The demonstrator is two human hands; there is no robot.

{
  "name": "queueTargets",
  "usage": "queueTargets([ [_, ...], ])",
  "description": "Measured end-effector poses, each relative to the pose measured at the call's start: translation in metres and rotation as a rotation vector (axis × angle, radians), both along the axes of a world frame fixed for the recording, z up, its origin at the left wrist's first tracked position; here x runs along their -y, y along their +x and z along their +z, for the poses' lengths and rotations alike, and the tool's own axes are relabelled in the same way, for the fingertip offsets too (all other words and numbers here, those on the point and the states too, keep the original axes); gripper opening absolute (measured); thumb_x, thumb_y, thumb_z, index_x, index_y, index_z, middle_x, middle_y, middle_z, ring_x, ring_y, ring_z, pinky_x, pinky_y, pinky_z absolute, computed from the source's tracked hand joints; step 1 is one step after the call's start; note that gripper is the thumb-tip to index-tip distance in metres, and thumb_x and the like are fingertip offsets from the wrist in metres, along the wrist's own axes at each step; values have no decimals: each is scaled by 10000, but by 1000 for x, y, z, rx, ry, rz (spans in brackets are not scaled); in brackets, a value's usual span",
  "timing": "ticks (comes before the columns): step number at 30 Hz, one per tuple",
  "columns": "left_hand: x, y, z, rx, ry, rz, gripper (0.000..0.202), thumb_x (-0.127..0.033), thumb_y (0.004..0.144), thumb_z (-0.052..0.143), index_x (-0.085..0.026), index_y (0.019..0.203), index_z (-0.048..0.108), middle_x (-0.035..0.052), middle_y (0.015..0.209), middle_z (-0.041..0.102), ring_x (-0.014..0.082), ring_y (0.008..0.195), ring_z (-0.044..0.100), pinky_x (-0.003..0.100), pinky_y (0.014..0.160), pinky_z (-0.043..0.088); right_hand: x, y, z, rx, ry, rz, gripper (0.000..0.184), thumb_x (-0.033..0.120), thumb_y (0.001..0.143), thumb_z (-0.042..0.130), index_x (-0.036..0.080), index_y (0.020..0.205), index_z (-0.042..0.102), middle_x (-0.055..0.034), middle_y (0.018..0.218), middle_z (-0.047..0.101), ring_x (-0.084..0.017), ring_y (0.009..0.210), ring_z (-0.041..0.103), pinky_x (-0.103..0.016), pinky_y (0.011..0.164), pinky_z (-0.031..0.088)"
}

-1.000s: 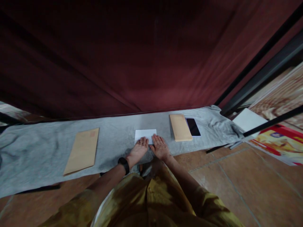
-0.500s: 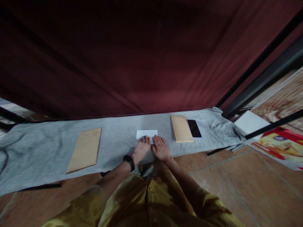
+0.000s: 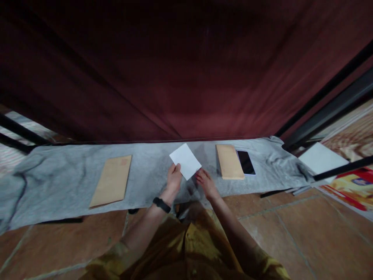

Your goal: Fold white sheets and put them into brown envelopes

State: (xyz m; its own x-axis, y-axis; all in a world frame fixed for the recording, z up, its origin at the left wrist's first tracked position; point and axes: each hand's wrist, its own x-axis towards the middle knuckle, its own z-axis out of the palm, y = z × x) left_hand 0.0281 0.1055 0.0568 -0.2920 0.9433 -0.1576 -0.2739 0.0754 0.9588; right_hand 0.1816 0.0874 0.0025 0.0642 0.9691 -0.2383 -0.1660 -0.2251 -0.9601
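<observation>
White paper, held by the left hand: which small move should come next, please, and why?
Probably the right hand should pinch the right corner of the white paper to steady it. The left hand grips the opposite side, thumb on top, while the right fingertips are at or very near that corner; whether they touch is unclear.

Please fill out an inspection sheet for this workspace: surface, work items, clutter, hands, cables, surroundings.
Surface: grey cloth, wrinkled toward both ends.
Work items: white paper, turned at an angle between the hands.
Clutter: brown envelope with a reddish mark at left; brown envelopes, seemingly stacked, at right, beside a smartphone with a dark screen.
Hands: left hand grips the paper's edge; right hand at its right corner, contact unclear.
Cables: nothing seen.
Surroundings: dark red curtain behind, tiled floor below.
</observation>
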Motion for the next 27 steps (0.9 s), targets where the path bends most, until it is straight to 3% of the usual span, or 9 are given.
queueTargets([
  [2, 5, 6, -10, 218, -29, 45, 206, -384, 897, 635, -195, 977, 617, 47, 991, 749, 171, 859, 712, 321, 828, 568, 5, -8, 6, -113, -53, 68, 520, 596, 909, 563, 168, 1195, 638, -138, 1056, 750, -250, 909, 734, -399, 785, 616],
  [6, 19, 14, -25, 297, -75, 71, 187, -321, 827, 709, -219, 927, 588, 19, 918, 749, 153, 826, 723, 280, 787, 585, 12, -18, 11, -186, -117, 81, 439, 543, 716, 778, 195, 952, 652, -18, 767, 695, -165, 659, 668, -300, 651, 595],
  [11, 26, 4, -28, 225, -135, 80, 198, -192, 780, 706, -204, 952, 608, 18, 915, 750, 136, 789, 725, 254, 749, 588, 1, -9, 9, 133, -73, 32, 241, 449, 789, 643, 222, 870, 624, 32, 670, 615, -130, 528, 566, -257, 521, 523],
  [15, 20, -19, -27, 46, -193, 85, 236, -185, 775, 708, -183, 991, 614, -35, 727, 689, 92, 591, 644, 191, 575, 515, -9, 8, 9, 450, -12, 60, 175, 375, 844, 540, 226, 790, 615, 38, 619, 577, -142, 533, 552, -241, 506, 455],
  [18, 17, -29, -28, -85, -241, 12, 277, -179, 759, 720, -168, 1007, 600, -68, 609, 627, 90, 480, 577, 183, 477, 442, -11, 17, 10, 553, 8, 36, 157, 323, 856, 559, 214, 876, 670, 4, 698, 642, -179, 675, 620, -262, 623, 483],
  [21, 18, -30, -29, -211, -287, -66, 309, -181, 790, 691, -174, 1072, 563, -85, 578, 603, 96, 433, 552, 187, 449, 417, -7, 18, 13, 788, 81, 4, 287, 268, 917, 517, 190, 1140, 680, -74, 912, 719, -224, 858, 666, -310, 771, 507],
  [24, 21, -26, -30, -348, -335, -118, 319, -154, 855, 600, -182, 1165, 525, -91, 571, 583, 108, 430, 560, 196, 453, 427, -2, 13, 14, 1091, 231, -31, 416, 244, 970, 443, 132, 1344, 589, -167, 1139, 693, -278, 1045, 649, -389, 904, 507],
  [27, 23, -22, -30, -494, -375, -155, 336, -146, 891, 549, -182, 1222, 512, -73, 578, 588, 129, 452, 589, 211, 467, 442, 1, 1, 13, 1153, 400, -14, 464, 254, 1001, 398, 109, 1422, 529, -194, 1322, 621, -290, 1231, 575, -440, 1033, 471],
])
